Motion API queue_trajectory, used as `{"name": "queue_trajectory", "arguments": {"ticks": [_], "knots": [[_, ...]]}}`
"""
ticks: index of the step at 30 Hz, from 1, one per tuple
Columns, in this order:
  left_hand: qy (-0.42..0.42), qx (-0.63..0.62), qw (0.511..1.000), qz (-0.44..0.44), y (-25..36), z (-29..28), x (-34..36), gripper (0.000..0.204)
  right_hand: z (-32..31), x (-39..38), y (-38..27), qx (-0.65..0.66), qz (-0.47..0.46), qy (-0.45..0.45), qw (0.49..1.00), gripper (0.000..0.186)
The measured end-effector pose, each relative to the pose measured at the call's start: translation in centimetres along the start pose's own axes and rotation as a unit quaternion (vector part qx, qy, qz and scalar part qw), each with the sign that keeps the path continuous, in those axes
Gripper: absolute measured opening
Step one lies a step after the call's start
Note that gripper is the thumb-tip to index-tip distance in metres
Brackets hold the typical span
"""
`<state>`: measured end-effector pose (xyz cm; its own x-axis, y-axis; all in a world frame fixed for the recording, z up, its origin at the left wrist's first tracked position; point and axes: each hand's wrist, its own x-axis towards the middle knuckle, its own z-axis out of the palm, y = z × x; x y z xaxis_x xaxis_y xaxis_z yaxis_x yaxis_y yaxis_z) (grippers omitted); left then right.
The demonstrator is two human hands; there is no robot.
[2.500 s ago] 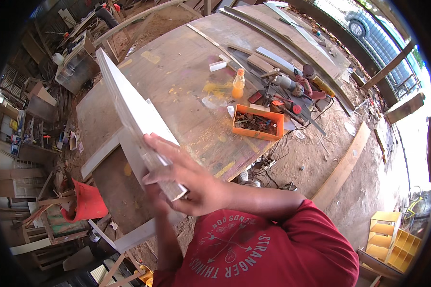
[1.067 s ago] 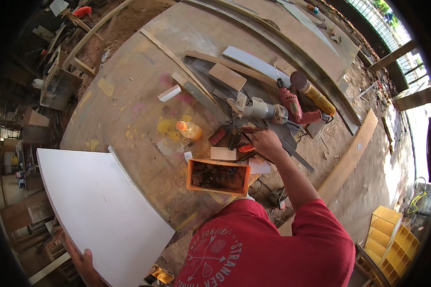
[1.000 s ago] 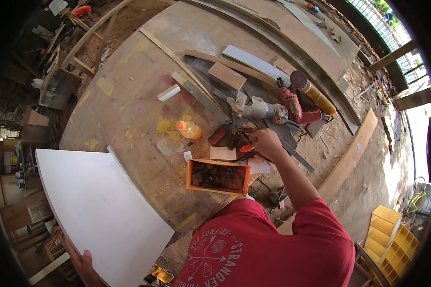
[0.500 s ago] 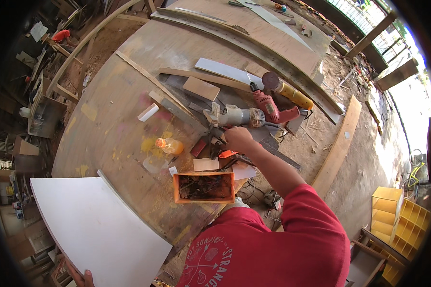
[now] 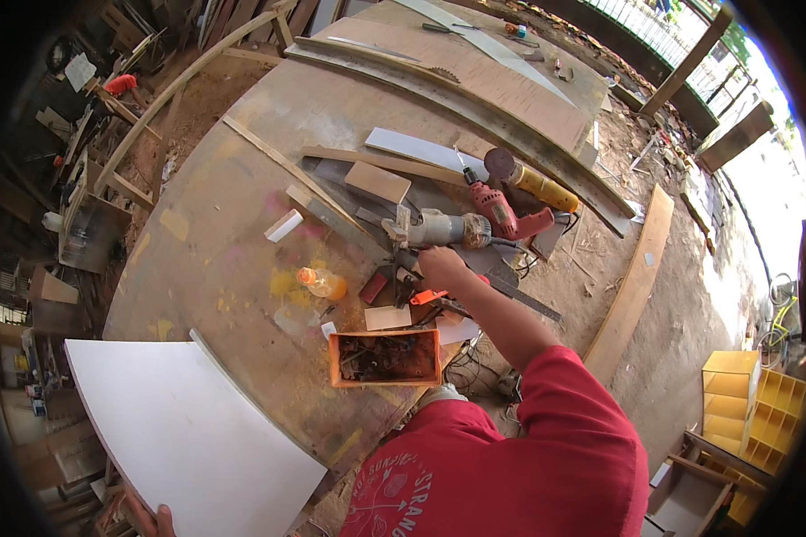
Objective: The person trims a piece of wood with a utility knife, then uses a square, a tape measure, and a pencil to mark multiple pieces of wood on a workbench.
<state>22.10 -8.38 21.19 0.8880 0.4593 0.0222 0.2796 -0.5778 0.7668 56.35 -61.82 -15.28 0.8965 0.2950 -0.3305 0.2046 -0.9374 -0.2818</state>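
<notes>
My left hand point(image 5: 157, 521) grips the lower edge of a white board point(image 5: 188, 430), thumb on top and fingers mostly hidden beneath. The board slants up at the table's near left. My right hand point(image 5: 442, 268) is closed among a cluster of dark tools; what its fingers hold is hidden. Just beyond it lies a grey power tool point(image 5: 439, 229), with a red drill point(image 5: 500, 211) and a yellow grinder point(image 5: 542, 190) farther right. An orange-handled tool point(image 5: 428, 297) is beside my right wrist. An orange bin point(image 5: 385, 383) holding small dark metal pieces stands nearer me.
A bottle of orange liquid point(image 5: 322, 284) stands on the stained wooden table point(image 5: 215, 242). Wood offcuts point(image 5: 378, 182) lie behind it. A long metal bar point(image 5: 475, 98) crosses the far side. Yellow shelves point(image 5: 730, 394) stand on the ground at right.
The view has shifted slightly, so most things sit a little differently in the picture. My right hand stays at the tool cluster, and my left hand keeps hold of the white board.
</notes>
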Motion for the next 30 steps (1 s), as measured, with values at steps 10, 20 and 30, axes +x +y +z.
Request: {"name": "queue_trajectory", "arguments": {"ticks": [10, 20, 30], "knots": [[0.021, -0.017, 0.999, -0.046, -1.0, -0.5, -0.1, 0.085, 1.1, 0.6, 0.3, -0.052, 0.000, -0.070, 0.996, 0.061], [0.033, -0.040, 0.994, -0.097, -1.3, -1.7, -1.2, 0.090, -2.7, -6.3, -0.2, 0.486, -0.052, 0.035, 0.872, 0.030], [0.028, 0.095, 0.995, 0.025, -0.5, -1.7, -0.6, 0.089, -6.5, -12.4, -8.8, 0.767, -0.241, -0.065, 0.592, 0.012]]}}
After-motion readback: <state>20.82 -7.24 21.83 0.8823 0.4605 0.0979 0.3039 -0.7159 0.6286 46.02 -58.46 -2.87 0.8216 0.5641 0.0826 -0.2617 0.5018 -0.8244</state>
